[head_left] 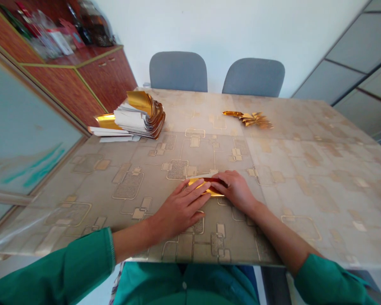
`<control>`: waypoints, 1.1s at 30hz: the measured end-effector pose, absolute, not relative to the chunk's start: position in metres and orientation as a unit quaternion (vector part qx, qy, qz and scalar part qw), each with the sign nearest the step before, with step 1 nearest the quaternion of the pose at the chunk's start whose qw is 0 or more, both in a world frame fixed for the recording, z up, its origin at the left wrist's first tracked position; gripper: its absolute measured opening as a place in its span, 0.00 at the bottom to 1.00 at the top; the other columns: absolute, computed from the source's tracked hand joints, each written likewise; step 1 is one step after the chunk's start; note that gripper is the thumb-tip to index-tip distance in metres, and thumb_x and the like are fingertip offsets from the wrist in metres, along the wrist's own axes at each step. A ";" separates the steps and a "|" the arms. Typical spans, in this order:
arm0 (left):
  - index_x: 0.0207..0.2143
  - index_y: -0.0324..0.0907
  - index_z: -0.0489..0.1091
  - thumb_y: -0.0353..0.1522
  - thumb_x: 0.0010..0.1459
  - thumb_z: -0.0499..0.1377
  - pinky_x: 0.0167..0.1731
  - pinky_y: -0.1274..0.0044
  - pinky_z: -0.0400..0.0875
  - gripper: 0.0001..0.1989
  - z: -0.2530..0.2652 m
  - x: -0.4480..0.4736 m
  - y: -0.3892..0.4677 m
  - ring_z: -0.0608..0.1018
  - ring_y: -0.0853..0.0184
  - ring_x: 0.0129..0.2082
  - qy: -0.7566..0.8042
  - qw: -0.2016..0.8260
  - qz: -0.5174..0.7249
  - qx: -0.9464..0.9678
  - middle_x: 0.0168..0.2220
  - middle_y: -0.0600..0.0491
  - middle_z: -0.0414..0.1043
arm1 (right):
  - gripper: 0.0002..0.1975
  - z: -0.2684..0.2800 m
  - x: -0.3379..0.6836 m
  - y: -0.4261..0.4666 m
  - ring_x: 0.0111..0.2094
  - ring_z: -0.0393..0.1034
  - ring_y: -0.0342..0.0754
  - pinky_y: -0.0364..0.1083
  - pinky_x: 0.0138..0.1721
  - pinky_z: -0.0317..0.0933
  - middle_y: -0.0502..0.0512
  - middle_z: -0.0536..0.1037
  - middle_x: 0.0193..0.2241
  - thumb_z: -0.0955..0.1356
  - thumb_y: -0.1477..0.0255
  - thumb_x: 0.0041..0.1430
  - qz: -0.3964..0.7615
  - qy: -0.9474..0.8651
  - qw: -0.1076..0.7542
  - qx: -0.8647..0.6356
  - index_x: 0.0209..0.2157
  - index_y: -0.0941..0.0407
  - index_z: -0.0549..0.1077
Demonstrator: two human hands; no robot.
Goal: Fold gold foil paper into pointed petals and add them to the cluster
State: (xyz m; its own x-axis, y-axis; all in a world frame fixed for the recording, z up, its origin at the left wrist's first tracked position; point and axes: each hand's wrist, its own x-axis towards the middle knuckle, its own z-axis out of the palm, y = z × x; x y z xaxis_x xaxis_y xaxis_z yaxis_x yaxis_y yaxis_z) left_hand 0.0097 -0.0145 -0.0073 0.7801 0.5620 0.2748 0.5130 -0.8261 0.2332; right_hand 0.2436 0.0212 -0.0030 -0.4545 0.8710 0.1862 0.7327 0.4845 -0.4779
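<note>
Along the near side of the patterned surface (pixel 273 169), gold foil paper (pixel 216 193) lies under the left hand (pixel 184 206), its fingers straight and slightly parted; the right hand (pixel 237 189) grips the right end with curled fingers.

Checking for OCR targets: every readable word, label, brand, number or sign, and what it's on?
None readable.
Gold paper in hand: no text visible.
Gold-and-white stack, folded gold pieces: none visible.
Packages on the cabinet: too blurred to read.
Teal strokes on the panel: no legible characters.
</note>
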 end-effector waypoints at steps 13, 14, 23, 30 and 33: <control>0.67 0.42 0.52 0.41 0.67 0.54 0.64 0.61 0.57 0.30 -0.014 0.007 -0.014 0.59 0.57 0.67 0.320 0.089 0.127 0.935 0.67 0.44 0.55 | 0.16 -0.002 0.247 0.021 0.29 0.72 0.46 0.43 0.30 0.60 0.52 0.80 0.30 0.62 0.72 0.64 0.222 -0.774 0.252 -0.536 0.53 0.55 0.68; 0.67 0.42 0.51 0.41 0.67 0.54 0.64 0.61 0.56 0.30 -0.014 0.007 -0.014 0.59 0.57 0.67 0.321 0.094 0.127 0.934 0.67 0.44 0.56 | 0.17 -0.003 0.247 0.021 0.29 0.72 0.46 0.43 0.31 0.60 0.52 0.80 0.31 0.62 0.73 0.63 0.216 -0.777 0.250 -0.535 0.53 0.55 0.69; 0.67 0.44 0.51 0.39 0.67 0.55 0.65 0.60 0.53 0.30 -0.006 0.008 -0.009 0.57 0.57 0.68 0.341 0.128 0.138 0.921 0.68 0.45 0.53 | 0.15 -0.003 0.248 0.019 0.36 0.75 0.48 0.46 0.38 0.64 0.55 0.80 0.39 0.62 0.73 0.64 0.211 -0.787 0.267 -0.514 0.51 0.53 0.70; 0.67 0.42 0.49 0.35 0.57 0.65 0.61 0.60 0.62 0.40 0.001 0.002 0.017 0.66 0.56 0.62 0.454 0.257 0.289 0.803 0.64 0.42 0.60 | 0.17 0.001 0.248 0.017 0.27 0.71 0.46 0.44 0.32 0.63 0.48 0.77 0.27 0.63 0.67 0.65 0.308 -0.735 0.327 -0.507 0.55 0.53 0.67; 0.58 0.43 0.65 0.32 0.57 0.64 0.57 0.60 0.65 0.26 0.002 -0.002 0.023 0.72 0.58 0.55 0.440 0.282 0.302 0.797 0.56 0.46 0.70 | 0.16 0.002 0.248 0.017 0.29 0.71 0.46 0.44 0.33 0.63 0.48 0.77 0.27 0.64 0.64 0.65 0.341 -0.716 0.349 -0.499 0.52 0.52 0.69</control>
State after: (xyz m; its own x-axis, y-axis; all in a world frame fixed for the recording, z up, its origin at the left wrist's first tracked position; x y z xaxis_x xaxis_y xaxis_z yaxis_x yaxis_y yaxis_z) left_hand -0.0016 0.0232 0.0017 0.4295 0.8722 0.2340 0.5316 -0.4537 0.7152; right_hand 0.2478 0.0171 0.0025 -0.2571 0.9531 0.1594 0.4764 0.2686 -0.8372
